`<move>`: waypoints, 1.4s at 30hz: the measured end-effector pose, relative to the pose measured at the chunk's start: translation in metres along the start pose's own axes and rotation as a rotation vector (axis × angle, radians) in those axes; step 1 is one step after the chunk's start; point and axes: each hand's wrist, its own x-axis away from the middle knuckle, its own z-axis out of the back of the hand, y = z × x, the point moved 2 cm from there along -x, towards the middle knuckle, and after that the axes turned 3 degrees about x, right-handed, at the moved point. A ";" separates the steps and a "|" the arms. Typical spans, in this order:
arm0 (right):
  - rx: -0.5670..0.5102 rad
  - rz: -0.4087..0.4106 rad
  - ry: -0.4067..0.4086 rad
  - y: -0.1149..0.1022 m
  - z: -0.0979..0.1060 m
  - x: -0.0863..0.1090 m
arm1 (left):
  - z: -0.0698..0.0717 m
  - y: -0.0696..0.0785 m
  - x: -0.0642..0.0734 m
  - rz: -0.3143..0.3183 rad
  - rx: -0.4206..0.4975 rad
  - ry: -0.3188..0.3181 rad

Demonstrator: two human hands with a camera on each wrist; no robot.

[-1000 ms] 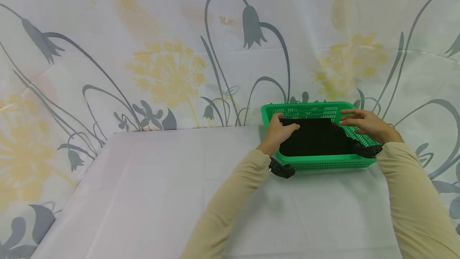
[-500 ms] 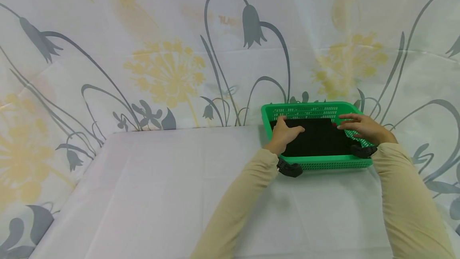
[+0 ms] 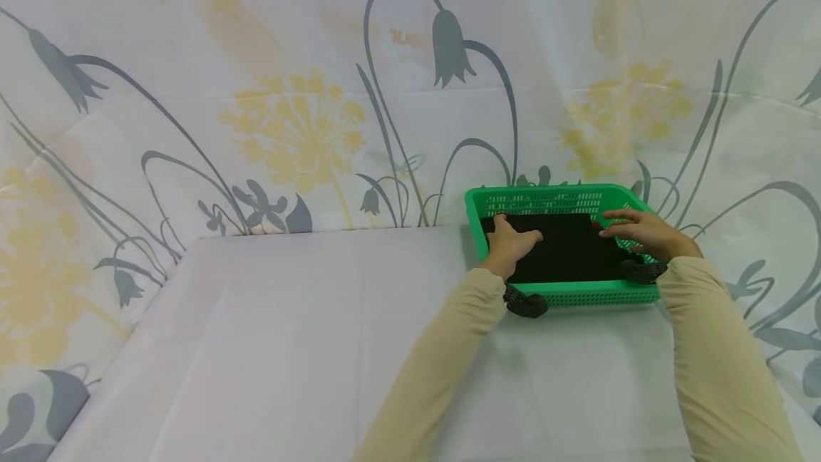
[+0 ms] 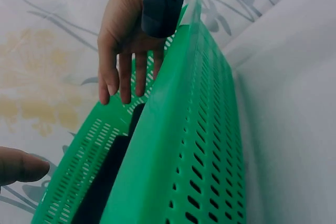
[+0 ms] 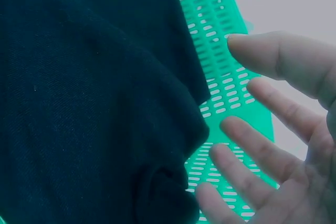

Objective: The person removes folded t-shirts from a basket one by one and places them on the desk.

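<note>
A black folded cloth [image 3: 561, 248] lies inside a green perforated plastic basket [image 3: 577, 294]. In the right wrist view the cloth [image 5: 94, 98] has a rumpled right edge. My left hand [image 3: 509, 244] is over the basket's left side, fingers and thumb spread apart above the cloth. Only a finger of that left hand [image 4: 23, 165] shows in the left wrist view. At the basket's right side hovers my right hand [image 3: 648, 234], its fingers extended and apart from the cloth. Neither hand grips anything. A small red bit [image 3: 596, 226] peeks out beside the cloth's right edge.
The basket stands at the back right of a table covered in white cloth [image 3: 288, 334]. Behind it hangs a flower-patterned curtain [image 3: 410, 127]. Each wrist carries a black device [image 3: 527, 303].
My left hand has shifted to the right, uncovering the cloth's left end. My right hand has drifted slightly left. The basket and the cloth look much the same.
</note>
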 end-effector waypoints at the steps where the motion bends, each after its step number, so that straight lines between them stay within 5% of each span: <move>1: 0.004 -0.004 0.000 0.000 0.000 0.000 | -0.001 -0.001 0.000 0.008 0.005 0.003; 11: 0.006 -0.090 -0.020 0.001 -0.002 0.001 | -0.007 -0.009 -0.002 -0.002 0.090 0.045; 26: 0.074 -0.047 -0.031 0.010 -0.003 -0.003 | -0.012 -0.014 -0.006 0.087 0.043 0.012; 42: 0.120 -0.071 -0.023 0.016 0.000 -0.009 | -0.011 -0.013 -0.006 0.010 -0.030 -0.044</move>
